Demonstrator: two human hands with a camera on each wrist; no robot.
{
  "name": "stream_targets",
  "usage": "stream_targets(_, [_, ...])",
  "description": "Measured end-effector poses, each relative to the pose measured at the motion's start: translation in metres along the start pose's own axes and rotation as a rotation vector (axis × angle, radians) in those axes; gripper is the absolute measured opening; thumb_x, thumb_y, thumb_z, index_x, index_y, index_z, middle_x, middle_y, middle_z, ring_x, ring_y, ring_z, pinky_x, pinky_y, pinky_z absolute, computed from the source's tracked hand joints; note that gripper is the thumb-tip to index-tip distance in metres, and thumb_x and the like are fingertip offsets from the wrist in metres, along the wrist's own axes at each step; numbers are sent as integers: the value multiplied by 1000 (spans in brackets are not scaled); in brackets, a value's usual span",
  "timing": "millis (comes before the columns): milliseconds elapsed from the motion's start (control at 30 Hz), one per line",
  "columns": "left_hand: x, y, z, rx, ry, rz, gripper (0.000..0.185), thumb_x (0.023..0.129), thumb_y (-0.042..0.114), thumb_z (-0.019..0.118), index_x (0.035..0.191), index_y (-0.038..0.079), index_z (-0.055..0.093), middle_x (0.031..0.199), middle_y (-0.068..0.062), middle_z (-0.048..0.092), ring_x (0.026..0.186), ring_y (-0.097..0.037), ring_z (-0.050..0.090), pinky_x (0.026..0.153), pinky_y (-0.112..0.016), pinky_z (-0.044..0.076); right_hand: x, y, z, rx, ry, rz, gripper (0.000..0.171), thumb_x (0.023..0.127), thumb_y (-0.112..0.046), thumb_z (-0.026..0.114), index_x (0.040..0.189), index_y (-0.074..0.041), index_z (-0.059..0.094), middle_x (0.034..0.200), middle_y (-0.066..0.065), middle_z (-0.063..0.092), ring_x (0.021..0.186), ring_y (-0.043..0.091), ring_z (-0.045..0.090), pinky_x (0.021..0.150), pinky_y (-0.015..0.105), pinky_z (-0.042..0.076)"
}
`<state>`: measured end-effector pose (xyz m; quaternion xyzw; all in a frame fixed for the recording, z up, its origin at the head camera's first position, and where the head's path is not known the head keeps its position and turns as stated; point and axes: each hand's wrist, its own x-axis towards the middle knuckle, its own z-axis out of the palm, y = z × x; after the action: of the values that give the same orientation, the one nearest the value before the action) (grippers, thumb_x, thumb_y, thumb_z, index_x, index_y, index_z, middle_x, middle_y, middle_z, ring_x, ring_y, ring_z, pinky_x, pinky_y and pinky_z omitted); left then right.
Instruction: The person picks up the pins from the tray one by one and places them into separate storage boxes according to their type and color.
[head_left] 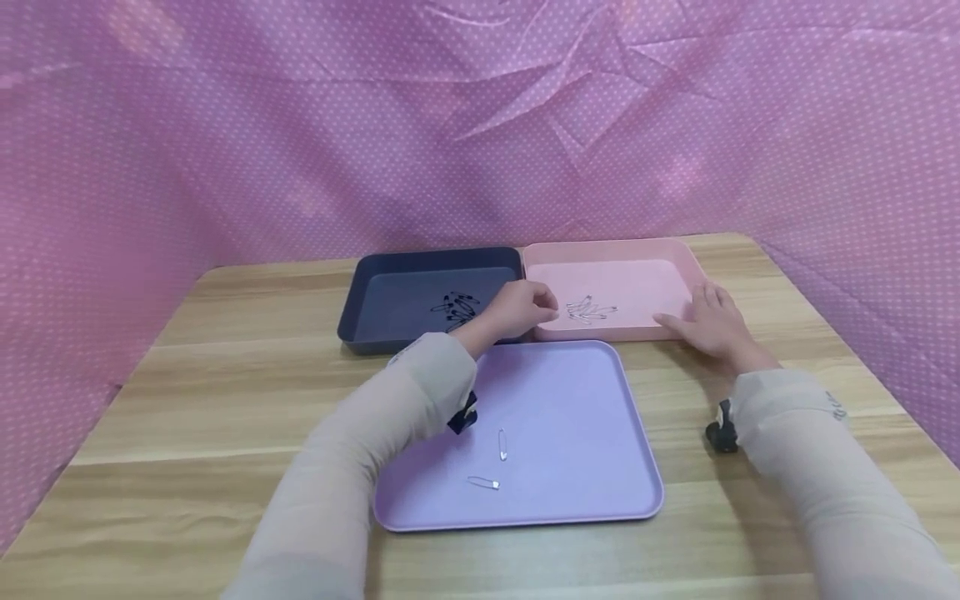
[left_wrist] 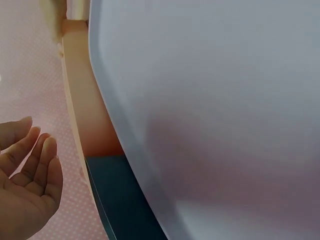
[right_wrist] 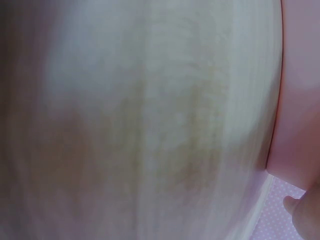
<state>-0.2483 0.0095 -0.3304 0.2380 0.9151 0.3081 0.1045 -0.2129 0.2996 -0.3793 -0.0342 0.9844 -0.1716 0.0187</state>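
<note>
My left hand (head_left: 519, 307) hovers at the left front of the pink tray (head_left: 637, 252), beside a small pile of silver safety pins (head_left: 588, 311). Its fingers are loosely bent; in the left wrist view the thumb and fingertips (left_wrist: 50, 145) stand slightly apart with nothing visible between them. At the pink tray's right front corner rests my right hand (head_left: 712, 325), thumb over the front rim and fingers extended along the right side. Two silver safety pins (head_left: 502, 446) lie on the flat purple tray (head_left: 570, 433), near its front. The left forearm crosses that tray's left part.
A dark tray (head_left: 397, 304) adjoins the pink one on the left and holds several black safety pins (head_left: 459, 307), partly behind the left wrist. All three trays stand on a wooden table (head_left: 225, 400). Pink dotted cloth (head_left: 375, 167) hangs around the back and sides.
</note>
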Motion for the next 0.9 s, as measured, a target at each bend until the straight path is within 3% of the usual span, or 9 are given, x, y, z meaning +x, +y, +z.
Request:
stream_targets(233, [-25,-2,-3,31,-75,24,17,82,16,59,97,8,62,94,1,61,86,-9,53,76,-22,42,-2,5,0,0,-6,-11,98,83,-58,34,124,23,-3,129,40,-9,120,48,-7,97,51,-5])
stream_targets(633, [-64,-16,-8,31,-272,200,21,81,15,61,99,6,62,85,5,58,79,-8,52,70,-19,42,-3,8,0,-5,-15,-16,98,83,-59,31,124,23,-4,129,40,-11,120,48,-9,97,51,-6])
stream_targets(900, [-80,-26,-4,2,-376,294,19,79,7,61,98,3,61,90,-3,61,81,-8,53,72,-18,42,-3,9,2,-11,-13,-36,97,84,-58,32,124,23,-4,128,40,-10,120,48,-8,97,50,-6])
